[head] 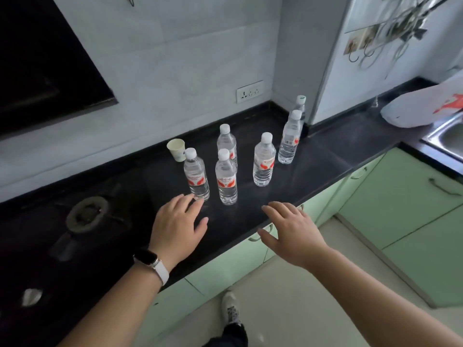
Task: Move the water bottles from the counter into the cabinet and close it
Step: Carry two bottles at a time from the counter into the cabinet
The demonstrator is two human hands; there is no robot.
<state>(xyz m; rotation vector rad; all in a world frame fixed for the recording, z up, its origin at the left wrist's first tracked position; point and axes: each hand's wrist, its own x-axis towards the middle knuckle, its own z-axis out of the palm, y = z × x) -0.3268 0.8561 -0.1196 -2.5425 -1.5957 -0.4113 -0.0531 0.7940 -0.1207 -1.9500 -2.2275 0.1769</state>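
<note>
Six upright water bottles [226, 177] stand on the black counter [325, 151], scattered from near its front edge to the back corner, where the farthest is partly hidden behind another. Left hand [179, 221]: fingers loosely spread, holding nothing, fingertips just beside the nearest bottle [196, 175]. Right hand [290, 226]: fingers likewise spread and empty, over the front edge. A paper cup [176, 149] stands just behind the nearest bottle. Gas burner [87, 216] at left; sink [448, 139] and plastic bag [421, 106] at right. Green cabinet doors [400, 191] below are closed.
</note>
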